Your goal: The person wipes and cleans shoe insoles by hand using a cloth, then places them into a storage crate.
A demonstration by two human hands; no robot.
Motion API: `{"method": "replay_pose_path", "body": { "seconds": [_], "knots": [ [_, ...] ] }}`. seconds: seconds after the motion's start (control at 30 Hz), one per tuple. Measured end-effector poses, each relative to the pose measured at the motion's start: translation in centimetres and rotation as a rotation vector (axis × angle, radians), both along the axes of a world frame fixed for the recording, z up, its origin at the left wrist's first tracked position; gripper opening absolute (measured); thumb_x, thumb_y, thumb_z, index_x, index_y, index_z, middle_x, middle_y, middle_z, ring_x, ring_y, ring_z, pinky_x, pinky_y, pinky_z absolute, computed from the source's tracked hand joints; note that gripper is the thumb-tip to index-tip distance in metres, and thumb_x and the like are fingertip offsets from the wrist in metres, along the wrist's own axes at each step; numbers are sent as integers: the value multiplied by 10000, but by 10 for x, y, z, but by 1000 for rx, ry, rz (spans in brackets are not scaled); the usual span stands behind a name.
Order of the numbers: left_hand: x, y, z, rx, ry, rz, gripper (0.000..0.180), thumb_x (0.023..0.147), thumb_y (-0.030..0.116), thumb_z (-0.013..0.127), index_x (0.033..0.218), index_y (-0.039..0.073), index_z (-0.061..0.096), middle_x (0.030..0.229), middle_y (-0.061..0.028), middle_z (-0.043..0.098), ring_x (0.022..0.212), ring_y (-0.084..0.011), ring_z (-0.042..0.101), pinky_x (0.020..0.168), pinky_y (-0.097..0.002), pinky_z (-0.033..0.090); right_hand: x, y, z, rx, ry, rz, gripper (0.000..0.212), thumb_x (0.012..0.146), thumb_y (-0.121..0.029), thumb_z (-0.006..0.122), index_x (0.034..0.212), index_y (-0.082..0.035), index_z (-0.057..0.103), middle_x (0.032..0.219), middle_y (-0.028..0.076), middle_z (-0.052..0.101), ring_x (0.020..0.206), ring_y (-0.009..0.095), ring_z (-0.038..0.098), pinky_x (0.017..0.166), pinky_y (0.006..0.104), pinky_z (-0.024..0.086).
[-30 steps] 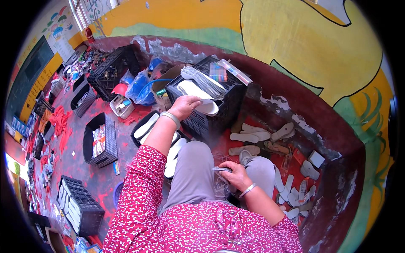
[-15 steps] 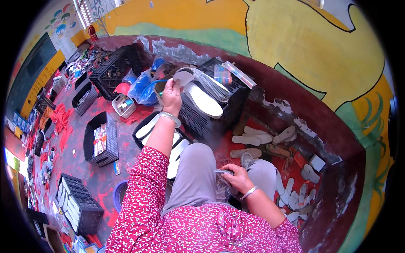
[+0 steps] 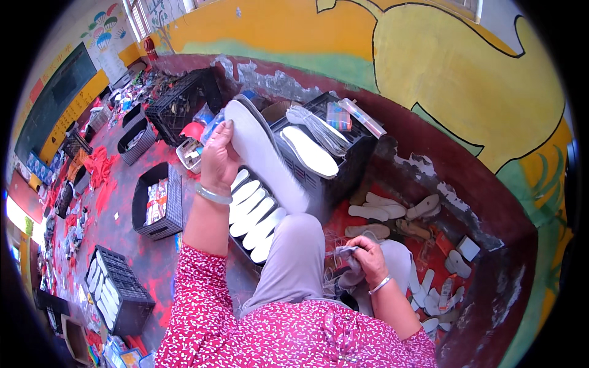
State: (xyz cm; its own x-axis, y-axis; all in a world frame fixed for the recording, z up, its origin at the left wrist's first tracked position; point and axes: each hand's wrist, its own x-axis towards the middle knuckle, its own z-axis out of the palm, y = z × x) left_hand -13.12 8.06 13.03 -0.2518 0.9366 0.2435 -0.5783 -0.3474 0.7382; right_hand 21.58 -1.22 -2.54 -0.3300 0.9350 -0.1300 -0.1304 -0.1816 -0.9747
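My left hand [image 3: 219, 161] pinches a long pale grey insole [image 3: 261, 150] near its upper end, with a darker layer along its far edge. Its lower end, a little blurred, hangs down near my knee. In my closed right hand [image 3: 370, 260], over my lap, is a small crumpled grey piece [image 3: 350, 253] that looks like cloth or thread. A white insole [image 3: 308, 152] lies on the black crate [image 3: 325, 196] in front of me, beside a bundle of grey strands [image 3: 319, 130]. Several white insoles [image 3: 251, 211] stand in a row in a dark container below my left hand.
Loose insoles [image 3: 368, 213] and scraps lie on the red floor at right, by the peeling wall [image 3: 454, 190]. A woven basket [image 3: 158, 228] and a black crate of white insoles [image 3: 126, 294] stand at left. A clear case [image 3: 363, 116] sits on the front crate.
My left hand has drawn back toward me and left, bringing the grey insole into full view above the row. My right hand has shifted slightly right, still closed. The view has tilted a little.
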Motion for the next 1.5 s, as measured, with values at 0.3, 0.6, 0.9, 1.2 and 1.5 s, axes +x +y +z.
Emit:
{"method": "replay_pose_path", "body": {
  "seconds": [0.3,0.6,0.9,1.2,1.5],
  "knots": [
    [74,-78,-116,-374,-61,-366,197,974,171,496,1091,23,554,986,-53,634,870,-121,614,803,-263,495,-16,-2,26,-148,121,200,273,951,-209,490,978,30,621,790,59,621,751,112,581,728,242,472],
    [126,-89,-129,-324,28,-362,287,985,191,485,1174,-13,555,1056,-48,623,933,-100,589,839,-240,471,-27,-4,2,-16,64,226,273,977,-205,505,1042,31,627,933,14,640,835,81,588,759,228,483],
    [136,-94,-138,-353,9,-345,347,977,158,487,1280,-12,495,1125,-72,622,976,-127,607,870,-263,486,-13,1,-10,-70,40,324,308,973,-232,503,1076,34,619,975,32,647,884,98,582,811,244,464],
    [140,-97,-133,-339,214,-419,366,979,170,490,1304,4,469,1125,-37,599,984,-96,579,863,-241,467,-12,6,11,74,-265,386,329,959,-243,504,1103,30,619,985,52,653,905,116,576,829,264,454],
    [143,-91,-137,-280,365,-347,388,999,219,444,1318,-2,441,1140,-59,586,1019,-103,562,903,-258,447,-16,1,1,107,-126,245,294,975,-201,499,1107,43,595,970,51,643,893,98,577,798,233,461]
  ]
}}
